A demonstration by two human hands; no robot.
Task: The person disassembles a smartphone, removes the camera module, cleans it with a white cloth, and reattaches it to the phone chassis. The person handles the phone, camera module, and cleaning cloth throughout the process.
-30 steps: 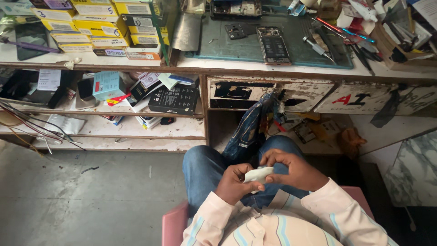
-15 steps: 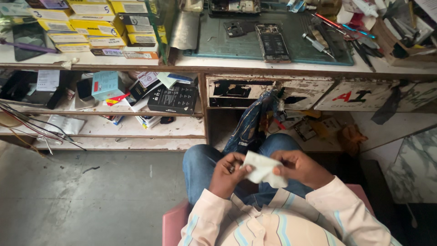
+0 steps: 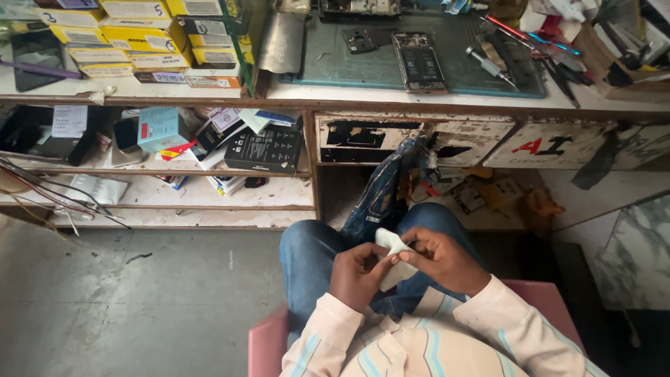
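Observation:
I sit on a pink chair [image 3: 269,342] with a small white cloth or pad [image 3: 393,262] held over my lap. My left hand [image 3: 359,276] grips its left side and my right hand [image 3: 440,258] pinches its right edge with thumb and fingers. Both hands rest above my blue jeans [image 3: 307,255]. On the green work mat [image 3: 349,59] on the bench ahead lies an opened phone [image 3: 419,63] with its insides showing.
Screwdrivers and tweezers [image 3: 520,52] lie at the bench's right end. Yellow and white boxes [image 3: 139,38] are stacked at the left. Open shelves [image 3: 174,192] below hold boxes, papers and cables. A blue cloth [image 3: 387,188] hangs under a worn white drawer [image 3: 412,136].
The white piece has been turned in my hands: a narrow strip a second ago, spread flat half a second ago, now folded upright between my fingers. My view tilted slightly.

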